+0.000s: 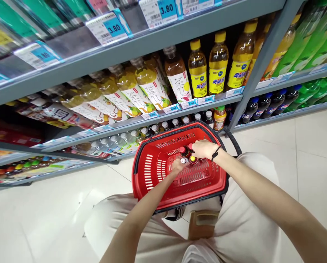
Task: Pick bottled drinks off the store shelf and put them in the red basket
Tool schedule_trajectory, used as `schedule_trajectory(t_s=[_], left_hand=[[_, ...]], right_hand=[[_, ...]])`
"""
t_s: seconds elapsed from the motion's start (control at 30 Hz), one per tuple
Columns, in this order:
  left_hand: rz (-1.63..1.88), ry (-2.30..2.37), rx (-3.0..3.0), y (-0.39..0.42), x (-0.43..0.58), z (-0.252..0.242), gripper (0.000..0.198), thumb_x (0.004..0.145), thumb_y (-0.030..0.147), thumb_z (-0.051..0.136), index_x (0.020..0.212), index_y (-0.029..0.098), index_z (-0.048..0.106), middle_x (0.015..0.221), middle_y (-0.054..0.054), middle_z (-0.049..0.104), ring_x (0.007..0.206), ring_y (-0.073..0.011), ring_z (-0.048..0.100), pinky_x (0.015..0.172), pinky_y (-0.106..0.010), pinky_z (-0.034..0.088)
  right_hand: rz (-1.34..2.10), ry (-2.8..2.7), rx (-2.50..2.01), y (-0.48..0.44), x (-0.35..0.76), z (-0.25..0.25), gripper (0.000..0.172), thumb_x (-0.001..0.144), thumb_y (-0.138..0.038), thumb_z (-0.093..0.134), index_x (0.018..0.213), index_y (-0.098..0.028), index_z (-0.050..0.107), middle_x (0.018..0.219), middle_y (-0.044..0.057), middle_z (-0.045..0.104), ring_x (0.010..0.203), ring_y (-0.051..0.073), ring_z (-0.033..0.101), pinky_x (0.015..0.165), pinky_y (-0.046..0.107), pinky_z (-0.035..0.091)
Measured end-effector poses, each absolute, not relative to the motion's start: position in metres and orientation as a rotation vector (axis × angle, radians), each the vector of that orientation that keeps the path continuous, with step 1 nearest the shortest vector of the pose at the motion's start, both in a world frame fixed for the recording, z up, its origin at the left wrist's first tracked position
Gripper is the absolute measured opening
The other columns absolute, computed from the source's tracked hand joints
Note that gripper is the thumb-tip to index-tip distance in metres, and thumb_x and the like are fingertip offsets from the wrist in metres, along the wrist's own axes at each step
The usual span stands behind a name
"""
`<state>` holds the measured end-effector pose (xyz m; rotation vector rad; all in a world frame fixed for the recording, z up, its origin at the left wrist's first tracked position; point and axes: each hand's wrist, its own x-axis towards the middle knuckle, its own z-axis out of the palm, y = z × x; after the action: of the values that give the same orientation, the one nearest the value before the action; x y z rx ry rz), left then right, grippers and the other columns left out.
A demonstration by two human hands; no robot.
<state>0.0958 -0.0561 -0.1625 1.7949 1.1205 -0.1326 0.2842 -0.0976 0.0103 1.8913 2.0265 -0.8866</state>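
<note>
Your left hand is pinching a white-capped bottle in the basket; right hand's at a red-capped bottle, can't tell if gripping.

I read this as a shop: shelves of bottled drinks, printed price tags, red shopping basket.

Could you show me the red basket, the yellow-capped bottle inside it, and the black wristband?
Red basket (pixel 155 166), head view: slotted inner wall at picture left.
Yellow-capped bottle (pixel 192 158), head view: its cap.
Black wristband (pixel 215 155), head view: middle of the band.
</note>
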Motion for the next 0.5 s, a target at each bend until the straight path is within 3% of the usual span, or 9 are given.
schedule_trajectory(t_s=[0.07,0.27,0.4,0.5], left_hand=[[-0.211,1.131,1.827,-0.057,0.095,-0.158,0.035,0.093,0.054,0.070,0.086,0.020,0.066,0.082,-0.004,0.069,0.093,-0.0220,0.073,0.084,-0.036,0.055],[-0.317,1.223,1.989,-0.030,0.083,-0.120,0.022,0.097,0.040,0.071,0.089,0.019,0.069,0.093,-0.003,0.071,0.090,-0.0182,0.070,0.082,-0.032,0.058],[-0.116,1.408,2.137,0.026,0.051,-0.065,0.020,0.095,0.034,0.072,0.096,0.014,0.070,0.100,-0.007,0.073,0.099,-0.0207,0.070,0.097,-0.043,0.055],[0.197,1.613,2.213,0.074,0.008,-0.008,0.019,0.099,0.031,0.061,0.100,0.016,0.072,0.104,-0.011,0.076,0.104,-0.0245,0.070,0.097,-0.039,0.050]], right_hand=[[-0.875,2.044,1.878,-0.099,0.281,0.005,0.035,0.098,-0.027,0.062,0.127,-0.010,0.073,0.122,0.023,0.076,0.118,0.035,0.072,0.093,0.040,0.056],[-0.801,2.085,1.787,-0.100,0.271,-0.014,0.033,0.100,-0.028,0.059,0.122,-0.008,0.074,0.119,0.026,0.075,0.116,0.037,0.073,0.091,0.042,0.056],[-0.790,2.062,1.716,-0.101,0.267,-0.024,0.034,0.102,-0.027,0.054,0.118,-0.004,0.074,0.117,0.029,0.075,0.114,0.041,0.073,0.089,0.045,0.055],[-0.804,2.049,1.681,-0.104,0.261,-0.030,0.034,0.103,-0.025,0.051,0.120,-0.006,0.074,0.117,0.028,0.075,0.112,0.042,0.074,0.087,0.045,0.055]])
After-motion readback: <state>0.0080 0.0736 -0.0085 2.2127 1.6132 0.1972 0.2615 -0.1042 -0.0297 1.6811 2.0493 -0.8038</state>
